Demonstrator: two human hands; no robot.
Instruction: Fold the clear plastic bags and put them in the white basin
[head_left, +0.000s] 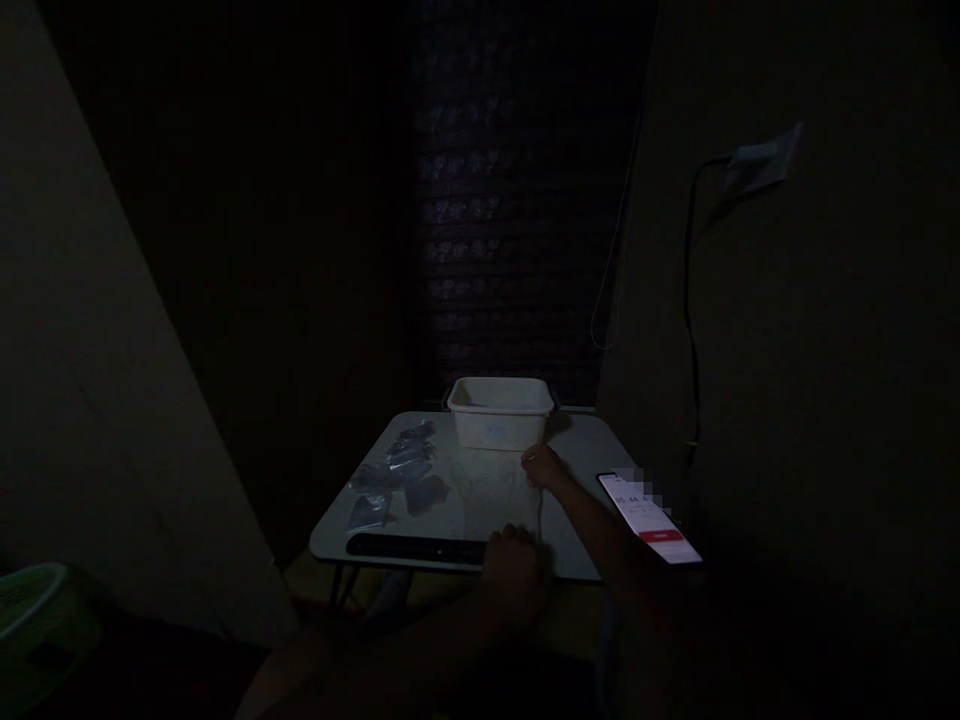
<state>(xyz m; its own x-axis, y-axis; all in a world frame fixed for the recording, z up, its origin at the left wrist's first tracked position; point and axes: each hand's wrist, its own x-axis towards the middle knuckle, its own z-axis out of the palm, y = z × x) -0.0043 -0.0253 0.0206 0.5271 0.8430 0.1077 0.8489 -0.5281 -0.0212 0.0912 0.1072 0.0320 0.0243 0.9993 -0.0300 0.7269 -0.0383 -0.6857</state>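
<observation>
A clear, thin plastic bag lies on the small white table, hard to make out in the dim light. My right hand pinches it near its far right corner, just in front of the white plastic tub. Closer to me, my left hand is closed at the table's front edge, by the right end of a black bar. Its fingers are curled and dark, so what they hold is hidden. Several small clear bags with greyish contents are scattered at the table's left.
A lit phone with numbers and a red button on its screen rests at the table's right side. Behind the table hangs a dark blind. A cable runs down the right wall. On the floor at left stands a green basket.
</observation>
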